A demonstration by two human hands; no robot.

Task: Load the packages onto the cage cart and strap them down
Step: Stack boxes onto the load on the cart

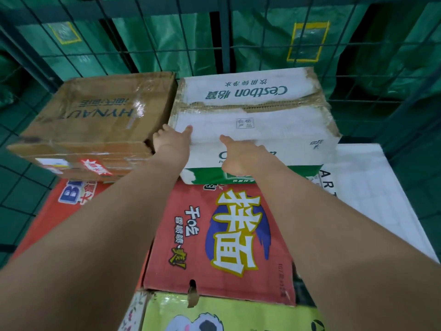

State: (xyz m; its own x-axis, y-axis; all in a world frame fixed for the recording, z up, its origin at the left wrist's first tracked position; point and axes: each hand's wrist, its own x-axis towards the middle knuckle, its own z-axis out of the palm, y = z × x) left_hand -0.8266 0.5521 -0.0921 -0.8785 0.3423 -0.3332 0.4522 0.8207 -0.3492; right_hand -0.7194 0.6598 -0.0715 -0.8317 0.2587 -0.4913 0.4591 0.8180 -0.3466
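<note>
A white C'estbon water box [250, 115] sits on top of the stack inside the green wire cage cart [222, 37], against its back mesh. My left hand [170, 139] grips the box's front left corner, thumb on top and fingers down the gap beside a brown HYNAUT box [102, 111]. My right hand [241, 156] presses against the white box's front face with its thumb up at the top edge; its fingers are hidden under the hand. Below lies a red noodle box [226, 235].
A second red box [62, 201] lies under the brown one. A white flat package [370, 187] fills the right side, and a yellow-green box [226, 314] sits nearest me. Green bags [307, 41] hang behind the mesh. The cage's side mesh [19, 182] closes the left.
</note>
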